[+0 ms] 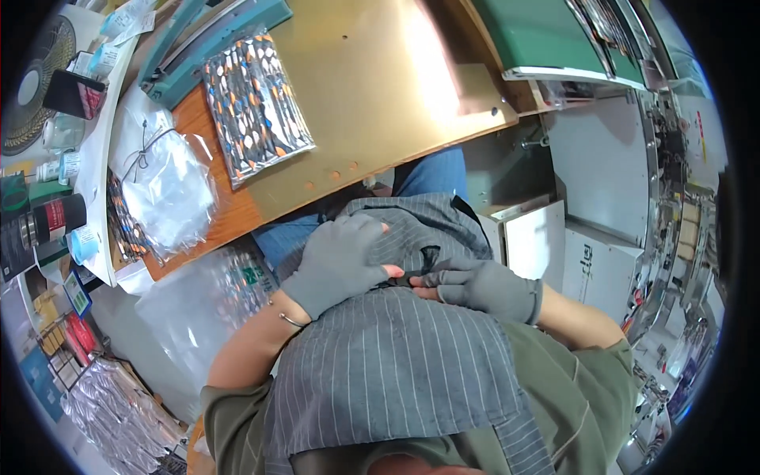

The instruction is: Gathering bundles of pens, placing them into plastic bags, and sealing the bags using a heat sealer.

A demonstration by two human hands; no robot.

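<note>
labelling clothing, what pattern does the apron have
The apron has thin pale stripes on grey; head view.

Left of the patterned packet [257, 111] lie clear plastic bags [170, 186]; beyond it, a teal device [237, 33]; farther left, a fan [30, 85].

Room to pass over the brass-coloured sheet [356, 103], patterned packet [257, 111] in the way at left, teal device [237, 36] beyond

A cramped workshop, by all appearances one where goods are packed: the desk [265, 199] carries a pile of clear plastic bags [178, 182], a clear-wrapped packet [257, 107] of patterned goods and a long teal tool [233, 38]. A fan [32, 91] stands among crowded shelving at left, a white box [598, 261] at right, and a person wears a striped work apron [388, 356].
</note>
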